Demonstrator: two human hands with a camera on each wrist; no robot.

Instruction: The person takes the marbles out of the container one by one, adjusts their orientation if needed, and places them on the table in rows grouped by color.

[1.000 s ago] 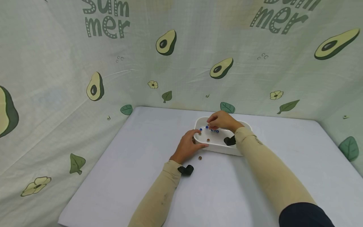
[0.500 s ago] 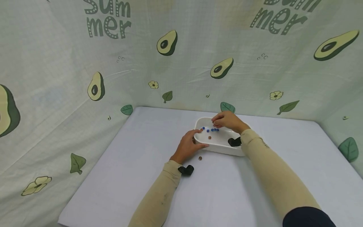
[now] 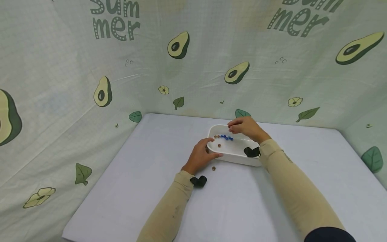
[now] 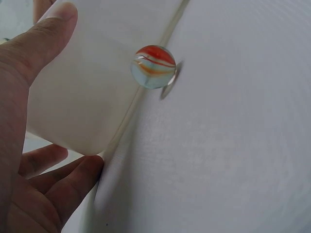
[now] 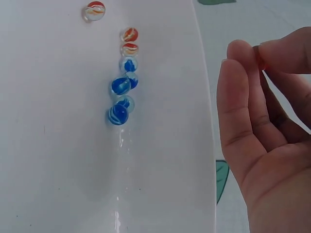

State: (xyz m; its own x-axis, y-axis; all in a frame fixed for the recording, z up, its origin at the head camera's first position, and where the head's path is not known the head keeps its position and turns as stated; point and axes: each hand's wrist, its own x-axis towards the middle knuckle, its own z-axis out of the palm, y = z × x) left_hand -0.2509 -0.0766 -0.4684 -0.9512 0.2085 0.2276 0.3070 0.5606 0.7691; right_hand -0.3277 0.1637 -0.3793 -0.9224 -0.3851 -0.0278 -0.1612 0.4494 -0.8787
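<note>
My left hand [image 3: 200, 155] grips the left end of a white tray [image 3: 239, 159], its thumb on the near wall and its other fingers round the end. Over the tray's back rim, my right hand [image 3: 246, 128] pinches a small marble [image 5: 262, 62] between thumb and fingers. Only a sliver of red shows of it. Inside the tray, several blue marbles [image 5: 120, 86] lie in a line along the back wall. Two red-swirled marbles [image 5: 129, 34] continue that line, and another red-swirled marble [image 5: 95, 10] sits apart from them.
A red-and-orange swirled marble [image 4: 154, 67] lies on the white table [image 3: 235, 201], just outside the tray's near wall. Behind the table hangs a pale cloth [image 3: 199, 77] printed with avocados. Each wrist wears a black mount [image 3: 198, 181].
My right hand has lifted from the tray's floor to its back rim, moving right. The marbles inside have rolled into a line, and the separate one has shifted. My left hand stays put.
</note>
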